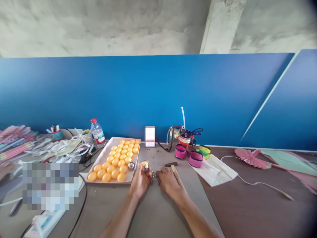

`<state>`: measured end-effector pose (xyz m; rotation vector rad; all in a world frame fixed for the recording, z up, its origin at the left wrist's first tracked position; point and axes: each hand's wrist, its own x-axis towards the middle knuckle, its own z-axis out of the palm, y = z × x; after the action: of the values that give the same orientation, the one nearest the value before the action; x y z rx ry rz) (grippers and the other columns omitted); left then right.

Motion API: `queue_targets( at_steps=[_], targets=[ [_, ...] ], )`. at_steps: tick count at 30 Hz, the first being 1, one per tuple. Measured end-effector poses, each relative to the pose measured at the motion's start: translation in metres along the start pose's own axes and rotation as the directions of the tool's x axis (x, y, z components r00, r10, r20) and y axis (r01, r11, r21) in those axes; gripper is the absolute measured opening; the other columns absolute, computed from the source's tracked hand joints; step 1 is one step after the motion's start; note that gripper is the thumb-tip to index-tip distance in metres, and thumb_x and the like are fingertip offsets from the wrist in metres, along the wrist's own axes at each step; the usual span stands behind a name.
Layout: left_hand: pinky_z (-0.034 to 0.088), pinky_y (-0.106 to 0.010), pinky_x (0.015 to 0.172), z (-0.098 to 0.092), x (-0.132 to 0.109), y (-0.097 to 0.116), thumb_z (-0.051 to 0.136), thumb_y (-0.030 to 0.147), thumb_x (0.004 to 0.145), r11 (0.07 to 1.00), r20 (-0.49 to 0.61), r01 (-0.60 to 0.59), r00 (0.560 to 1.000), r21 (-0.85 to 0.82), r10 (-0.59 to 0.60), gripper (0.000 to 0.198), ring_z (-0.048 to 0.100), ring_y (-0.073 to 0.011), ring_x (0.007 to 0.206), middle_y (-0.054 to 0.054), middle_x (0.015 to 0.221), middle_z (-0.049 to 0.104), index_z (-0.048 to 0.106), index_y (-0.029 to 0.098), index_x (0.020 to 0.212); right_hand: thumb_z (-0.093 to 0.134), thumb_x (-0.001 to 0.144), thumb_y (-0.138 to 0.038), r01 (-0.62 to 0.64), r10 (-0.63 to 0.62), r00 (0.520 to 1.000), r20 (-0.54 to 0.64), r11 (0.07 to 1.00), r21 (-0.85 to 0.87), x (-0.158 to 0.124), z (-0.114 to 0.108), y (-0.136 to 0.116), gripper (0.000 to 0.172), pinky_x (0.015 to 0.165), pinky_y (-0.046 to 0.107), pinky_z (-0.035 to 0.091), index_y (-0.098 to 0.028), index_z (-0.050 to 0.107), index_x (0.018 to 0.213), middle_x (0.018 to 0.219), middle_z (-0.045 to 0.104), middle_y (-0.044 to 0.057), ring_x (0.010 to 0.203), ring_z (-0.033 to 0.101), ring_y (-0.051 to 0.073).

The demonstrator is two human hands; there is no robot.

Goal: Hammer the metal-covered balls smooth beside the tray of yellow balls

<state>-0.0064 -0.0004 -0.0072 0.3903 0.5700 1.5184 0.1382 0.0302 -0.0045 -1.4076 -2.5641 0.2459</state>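
My left hand [140,181] is closed around an orange ball [145,163] partly covered with shiny silver pieces. Several small silver pieces [155,175] lie on the mat between my hands. My right hand [168,180] rests low over the mat with its fingers curled together at these pieces; whatever is between the fingertips is hidden. Just beside it lies a hammer [176,173] with a wooden handle and dark head. Left of my hands, a shallow white tray [113,142] holds many plain orange balls [115,162] and one silver-covered ball [131,165].
A water bottle [98,133] stands behind the tray. Pink wristbands [196,159] and a green one [204,151] sit at the right beside white paper [218,170]. Cables and a power strip [49,221] lie left. A blue partition [153,92] closes off the back.
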Motion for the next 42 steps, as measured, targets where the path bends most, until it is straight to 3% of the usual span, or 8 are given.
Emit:
queue_targets(
  at_steps=[5, 14, 19, 28, 32, 38, 42],
  targets=[
    [0.048, -0.025, 0.058, -0.001, 0.001, -0.003, 0.053, 0.041, 0.082, 0.999, 0.012, 0.027, 1.000, 0.039, -0.027, 0.028, 0.056, -0.0109, 0.058, -0.007, 0.083, 0.064, 0.055, 0.016, 0.094, 0.047, 0.079, -0.016, 0.018, -0.018, 0.999, -0.031, 1.000, 0.007, 0.002, 0.014, 0.008, 0.020, 0.074, 0.030, 0.032, -0.019, 0.066, 0.083, 0.089, 0.061, 0.007, 0.091, 0.052, 0.021],
    [0.046, -0.022, 0.056, 0.003, -0.004, -0.003, 0.055, 0.033, 0.082, 0.994, 0.047, 0.013, 0.999, 0.107, -0.018, 0.033, 0.056, -0.0102, 0.058, -0.004, 0.081, 0.062, 0.049, 0.020, 0.112, 0.046, 0.084, -0.023, -0.012, 0.017, 0.995, -0.099, 0.999, 0.053, -0.008, 0.000, 0.007, 0.019, 0.081, 0.032, 0.030, -0.020, 0.064, 0.085, 0.094, 0.060, 0.007, 0.094, 0.049, 0.020],
    [0.046, -0.023, 0.061, 0.006, -0.006, -0.005, 0.055, 0.030, 0.082, 0.989, 0.071, 0.009, 0.997, 0.145, -0.019, 0.034, 0.056, -0.0099, 0.061, -0.004, 0.081, 0.061, 0.049, 0.020, 0.114, 0.051, 0.080, -0.021, 0.057, -0.052, 0.996, -0.068, 0.996, 0.069, -0.006, 0.009, 0.002, 0.015, 0.077, 0.032, 0.031, -0.023, 0.064, 0.086, 0.092, 0.060, 0.004, 0.093, 0.049, 0.021],
    [0.046, -0.023, 0.062, 0.005, -0.007, -0.007, 0.058, 0.028, 0.080, 0.986, 0.057, 0.028, 0.998, 0.166, -0.038, 0.032, 0.057, -0.0097, 0.061, -0.004, 0.082, 0.062, 0.052, 0.019, 0.111, 0.048, 0.075, -0.010, 0.060, 0.001, 0.967, -0.257, 0.972, 0.229, -0.006, 0.007, 0.008, 0.015, 0.074, 0.027, 0.030, -0.018, 0.060, 0.074, 0.080, 0.061, 0.003, 0.080, 0.053, 0.016],
    [0.047, -0.024, 0.068, 0.004, -0.007, -0.005, 0.061, 0.022, 0.078, 0.988, 0.051, 0.017, 0.998, 0.156, -0.025, 0.039, 0.059, -0.0111, 0.067, -0.005, 0.087, 0.063, 0.051, 0.020, 0.115, 0.042, 0.071, -0.007, 0.043, 0.120, 0.944, -0.306, 0.879, 0.475, -0.005, 0.007, 0.009, 0.019, 0.064, 0.022, 0.035, -0.018, 0.056, 0.076, 0.072, 0.061, 0.002, 0.070, 0.055, 0.013],
    [0.047, -0.027, 0.074, 0.003, -0.003, -0.004, 0.061, 0.021, 0.076, 0.996, 0.045, 0.029, 0.998, 0.087, -0.033, 0.041, 0.062, -0.0142, 0.075, -0.006, 0.091, 0.064, 0.052, 0.021, 0.116, 0.043, 0.074, -0.019, 0.065, 0.218, 0.933, -0.287, 0.681, 0.729, -0.004, -0.002, 0.010, 0.011, 0.059, 0.023, 0.039, -0.020, 0.054, 0.073, 0.065, 0.058, 0.000, 0.060, 0.052, 0.013],
    [0.045, -0.032, 0.081, 0.001, -0.001, -0.006, 0.062, 0.017, 0.073, 0.997, 0.069, 0.055, 0.996, 0.056, -0.059, 0.044, 0.062, -0.0199, 0.086, -0.007, 0.092, 0.065, 0.052, 0.019, 0.116, 0.048, 0.075, -0.029, 0.034, 0.246, 0.956, -0.162, 0.456, 0.890, -0.003, -0.009, 0.008, 0.012, 0.051, 0.023, 0.037, -0.020, 0.055, 0.072, 0.052, 0.050, -0.004, 0.048, 0.045, 0.011]
  ],
)
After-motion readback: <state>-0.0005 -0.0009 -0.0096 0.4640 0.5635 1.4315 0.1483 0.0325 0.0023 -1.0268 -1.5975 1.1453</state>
